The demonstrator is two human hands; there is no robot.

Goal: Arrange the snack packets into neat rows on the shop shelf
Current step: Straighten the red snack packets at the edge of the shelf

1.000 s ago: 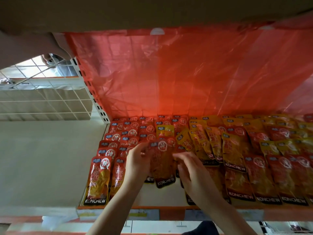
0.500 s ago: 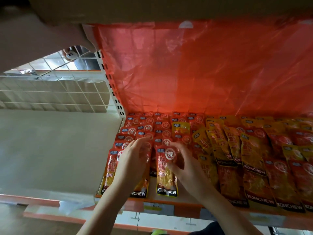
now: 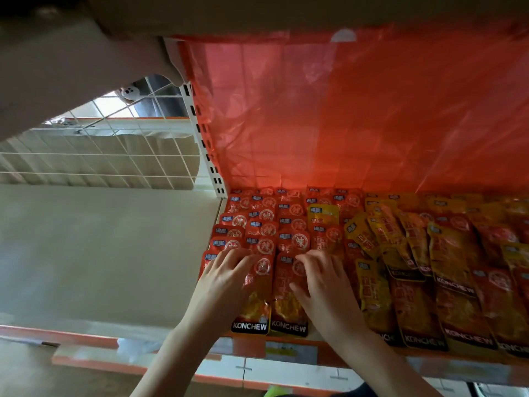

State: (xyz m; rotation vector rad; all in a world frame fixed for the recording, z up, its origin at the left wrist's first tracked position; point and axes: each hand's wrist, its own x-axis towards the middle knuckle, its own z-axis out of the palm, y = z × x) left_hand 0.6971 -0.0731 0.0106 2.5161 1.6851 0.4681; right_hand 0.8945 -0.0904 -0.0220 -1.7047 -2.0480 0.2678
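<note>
Both hands are lying flat with fingers spread, left hand (image 3: 226, 277) and right hand (image 3: 323, 285) pressing on red snack packets (image 3: 286, 296) at the shelf (image 3: 286, 349) front. Yellow packets (image 3: 372, 287) sit just right.

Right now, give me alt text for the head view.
Both hands, left hand and right hand, press flat on two red foil snack packets at the shelf's front edge; red rows lie behind, untidy yellow foil packets to the right.

shelf (image 3: 289, 352): orange front edge | snack packets (image 3: 289, 299): red rows left, yellow (image 3: 372, 293) right, overlapping
</note>
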